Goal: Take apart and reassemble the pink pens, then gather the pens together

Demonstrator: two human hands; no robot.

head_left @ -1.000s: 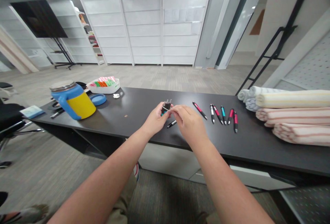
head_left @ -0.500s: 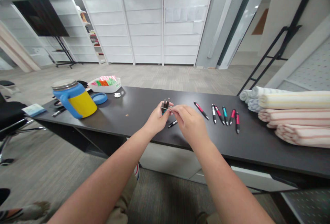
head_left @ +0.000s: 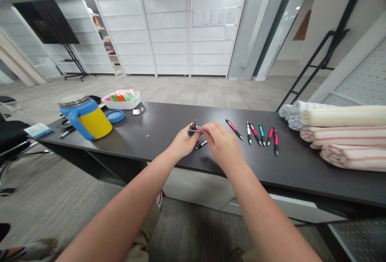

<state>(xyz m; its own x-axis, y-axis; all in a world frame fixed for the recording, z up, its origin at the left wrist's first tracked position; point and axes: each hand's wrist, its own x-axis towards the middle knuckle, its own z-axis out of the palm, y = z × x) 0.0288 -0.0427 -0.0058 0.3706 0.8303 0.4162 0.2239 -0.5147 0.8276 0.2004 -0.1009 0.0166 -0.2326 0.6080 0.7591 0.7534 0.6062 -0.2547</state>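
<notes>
While both forearms reach out over the black desk (head_left: 157, 133), left hand (head_left: 182, 141) is closed around a small dark pen part (head_left: 193, 127), held upright above the desk near its front edge, with a bit of teal showing at its base; exact part is too small to tell. Thin silvery strip (head_left: 196, 131) runs from that part toward right hand (head_left: 223, 143), whose fingertips (head_left: 206, 128) pinch it, other fingers loosely curled. Hands are just apart, linked by the strip. Black-and-silver pen (head_left: 201, 145) lies on the desk just below them, untouched. To the right, six more pens sit in a loose row, angled rather than parallel: red pen (head_left: 233, 129) nearest the hands, then white-and-black pen (head_left: 248, 132), red pen (head_left: 255, 133), teal pen (head_left: 261, 134), pink pen (head_left: 270, 136) and red pen (head_left: 276, 142). Rolled striped towels (head_left: 343, 133) are stacked at the desk's right end. Far left: blue-and-yellow mug (head_left: 87, 119) with a metal top, round blue lid (head_left: 114, 116) beside it, and white tray (head_left: 120, 100) holding colourful packets. Small white item (head_left: 136, 112) sits just beside the tray.
</notes>
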